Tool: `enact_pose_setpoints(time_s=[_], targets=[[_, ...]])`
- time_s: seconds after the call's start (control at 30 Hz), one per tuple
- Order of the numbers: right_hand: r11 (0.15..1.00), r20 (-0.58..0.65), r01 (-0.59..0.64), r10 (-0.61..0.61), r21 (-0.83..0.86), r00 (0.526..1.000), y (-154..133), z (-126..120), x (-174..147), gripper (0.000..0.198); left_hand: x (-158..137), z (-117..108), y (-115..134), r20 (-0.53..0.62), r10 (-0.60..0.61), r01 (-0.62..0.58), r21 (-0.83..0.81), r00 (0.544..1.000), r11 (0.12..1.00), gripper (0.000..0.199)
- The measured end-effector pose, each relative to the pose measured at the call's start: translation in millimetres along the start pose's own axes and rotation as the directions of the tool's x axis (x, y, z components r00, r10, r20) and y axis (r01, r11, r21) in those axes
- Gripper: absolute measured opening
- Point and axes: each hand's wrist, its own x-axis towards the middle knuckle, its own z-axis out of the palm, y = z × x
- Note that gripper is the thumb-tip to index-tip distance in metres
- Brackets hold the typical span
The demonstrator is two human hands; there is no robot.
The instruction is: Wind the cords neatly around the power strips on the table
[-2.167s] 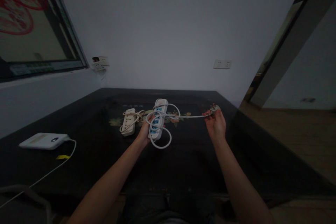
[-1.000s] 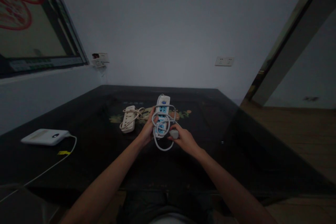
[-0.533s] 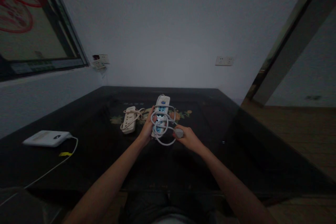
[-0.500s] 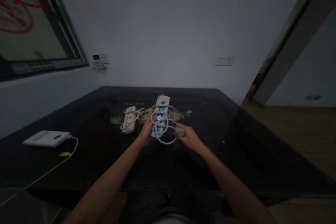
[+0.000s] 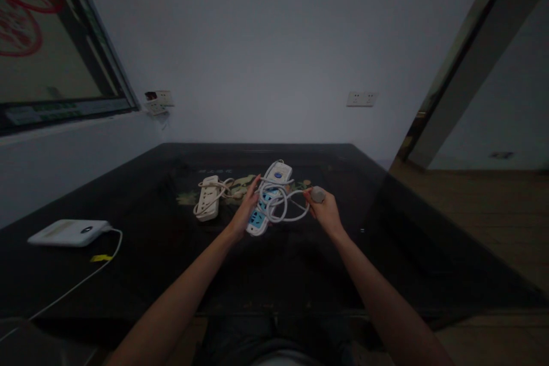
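Note:
My left hand (image 5: pixel 245 214) is closed on the left side of a white power strip (image 5: pixel 257 222) with blue socket faces and a round blue button near its far end. The strip is tilted, its far end leaning right. Loops of its white cord (image 5: pixel 279 218) lie across the sockets and run to the right. My right hand (image 5: pixel 326 213) grips the round grey plug (image 5: pixel 318 194) at the cord's end, off to the right of the strip. Left of my left hand, a second, cream power strip (image 5: pixel 208 199) lies on the table with its own cord wound about it.
The black table (image 5: pixel 171 280) has a floral print in its middle. At the left lies a white device (image 5: pixel 68 233) with a thin cable (image 5: pixel 81 281) running off the near edge. Wall sockets (image 5: pixel 361 99) are on the back wall, and a loose socket (image 5: pixel 155 106) hangs by the window.
My right hand has moved right and away from me with the plug, drawing the cord out. The power strip has turned, its far end swinging right, uncovering the near sockets.

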Motion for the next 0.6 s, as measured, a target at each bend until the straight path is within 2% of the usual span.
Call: enact_pose_setpoints(time_s=[0.1, 0.33, 0.47, 0.6], targets=[[0.999, -0.006, 0.032, -0.032, -0.03, 0.999, 2, -2, 0, 0.037, -1, -2, -1, 0.057, -0.051, 0.053, -0.033, 0.997, 0.998, 0.073], [0.998, 0.046, 0.043, -0.04, -0.051, 0.998, 5, 0, 0, 0.035, -1, -2, 1, -0.02, 0.038, -0.035, 0.13, 0.999, 0.991, 0.084], [0.996, -0.02, 0.038, -0.04, -0.076, 0.999, 10, -3, 7, 0.046, -1, 0, 0, -0.04, 0.03, -0.026, 0.09, 0.999, 0.996, 0.082], [0.983, -0.09, 0.044, -0.061, -0.18, 0.994, 19, -12, 13, 0.049, 1, -2, -2, -0.08, 0.034, -0.033, 0.011, 0.996, 0.999, 0.074]])
